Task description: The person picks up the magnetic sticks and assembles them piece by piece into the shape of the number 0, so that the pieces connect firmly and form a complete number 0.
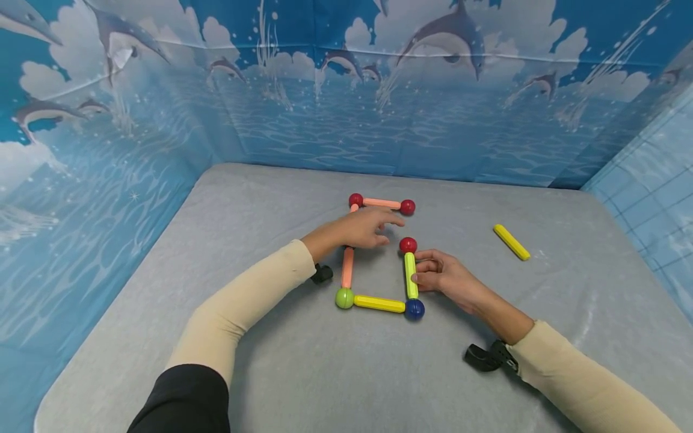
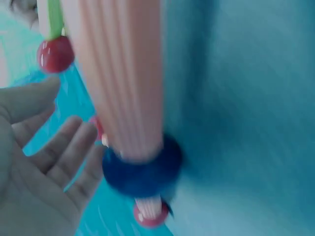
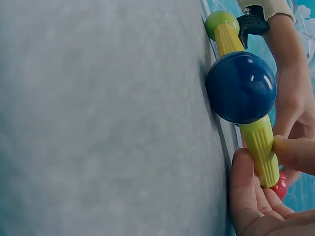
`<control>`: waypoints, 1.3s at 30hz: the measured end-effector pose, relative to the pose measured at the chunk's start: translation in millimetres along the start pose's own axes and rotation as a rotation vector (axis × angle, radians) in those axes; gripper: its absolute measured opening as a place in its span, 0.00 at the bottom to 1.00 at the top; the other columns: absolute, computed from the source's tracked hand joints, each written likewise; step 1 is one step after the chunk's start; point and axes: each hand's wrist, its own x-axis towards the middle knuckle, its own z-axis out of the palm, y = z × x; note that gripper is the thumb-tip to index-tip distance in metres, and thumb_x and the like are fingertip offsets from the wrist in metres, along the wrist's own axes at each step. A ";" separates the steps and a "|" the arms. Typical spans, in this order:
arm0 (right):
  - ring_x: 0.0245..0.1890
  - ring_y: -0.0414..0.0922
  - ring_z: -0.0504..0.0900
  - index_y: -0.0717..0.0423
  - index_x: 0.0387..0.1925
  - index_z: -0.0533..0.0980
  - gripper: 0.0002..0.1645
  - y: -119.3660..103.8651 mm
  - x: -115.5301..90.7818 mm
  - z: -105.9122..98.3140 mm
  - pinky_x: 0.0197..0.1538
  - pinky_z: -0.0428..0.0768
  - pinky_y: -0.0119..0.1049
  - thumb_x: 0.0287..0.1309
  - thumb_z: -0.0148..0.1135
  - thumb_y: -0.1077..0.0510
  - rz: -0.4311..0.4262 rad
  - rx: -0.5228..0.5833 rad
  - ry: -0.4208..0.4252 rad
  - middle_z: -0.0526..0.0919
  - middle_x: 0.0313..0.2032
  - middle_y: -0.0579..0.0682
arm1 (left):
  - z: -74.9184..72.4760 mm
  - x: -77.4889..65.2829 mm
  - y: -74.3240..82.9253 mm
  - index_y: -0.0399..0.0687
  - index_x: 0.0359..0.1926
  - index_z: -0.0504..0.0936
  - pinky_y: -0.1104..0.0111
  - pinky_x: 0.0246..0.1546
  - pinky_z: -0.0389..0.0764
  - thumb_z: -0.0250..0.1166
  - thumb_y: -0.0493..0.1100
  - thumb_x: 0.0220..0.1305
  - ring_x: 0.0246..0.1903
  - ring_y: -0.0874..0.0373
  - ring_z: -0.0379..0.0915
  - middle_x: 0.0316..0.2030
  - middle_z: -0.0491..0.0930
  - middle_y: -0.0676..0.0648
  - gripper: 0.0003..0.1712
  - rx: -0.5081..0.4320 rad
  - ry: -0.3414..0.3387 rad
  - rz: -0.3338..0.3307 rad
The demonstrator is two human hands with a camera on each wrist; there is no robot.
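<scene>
My right hand [image 1: 446, 278] pinches a yellow-green rod [image 3: 258, 147] between thumb and fingers. At the rod's far end sits a red ball [image 1: 408, 245], at its near end a blue ball [image 1: 414, 309]. From there a yellow rod [image 1: 380, 304] runs left to a green ball [image 1: 344, 298], which joins a pink rod [image 1: 347, 267]. My left hand [image 1: 364, 228] hovers over the left side, fingers loosely extended, holding nothing. It hides a dark blue ball [image 2: 140, 172] from the head view. Farther back, another pink rod [image 1: 381, 203] links two red balls [image 1: 408, 207].
A loose yellow rod [image 1: 511, 242] lies to the right on the grey covered table [image 1: 303, 373]. Dolphin-print cloth [image 1: 335, 132] hangs behind the table and at its sides. Each wrist wears a black device [image 1: 483, 358].
</scene>
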 end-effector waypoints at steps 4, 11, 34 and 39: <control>0.38 0.37 0.81 0.65 0.69 0.57 0.36 -1.0 0.3 1.3 0.47 0.85 0.33 0.66 0.61 0.60 0.014 -0.017 0.017 0.79 0.46 0.53 | -7.8 -17.5 -14.7 0.49 0.62 0.79 0.60 0.57 0.78 0.61 0.40 0.69 0.59 0.53 0.74 0.63 0.75 0.48 0.21 0.002 0.102 -0.058; 0.38 0.39 0.82 0.65 0.69 0.57 0.35 -1.6 0.3 1.4 0.47 0.85 0.35 0.66 0.60 0.61 0.007 -0.061 0.039 0.80 0.47 0.56 | -8.4 -54.0 -37.5 0.45 0.55 0.84 0.60 0.52 0.78 0.62 0.39 0.68 0.47 0.53 0.76 0.50 0.80 0.46 0.15 0.007 0.158 -0.084; 0.37 0.47 0.80 0.59 0.61 0.74 0.22 -2.4 -5.8 6.2 0.39 0.81 0.36 0.65 0.60 0.63 -0.092 -0.306 0.130 0.78 0.45 0.59 | -0.1 -65.5 -42.8 0.52 0.58 0.82 0.59 0.54 0.79 0.64 0.42 0.68 0.50 0.53 0.79 0.51 0.84 0.47 0.18 -0.074 0.115 -0.177; 0.37 0.48 0.79 0.58 0.62 0.73 0.23 -2.7 -4.9 5.2 0.38 0.80 0.37 0.66 0.59 0.63 -0.101 -0.321 0.117 0.79 0.45 0.60 | 0.9 -65.1 -43.9 0.52 0.57 0.82 0.59 0.52 0.79 0.64 0.42 0.68 0.49 0.53 0.78 0.51 0.84 0.47 0.17 -0.086 0.121 -0.176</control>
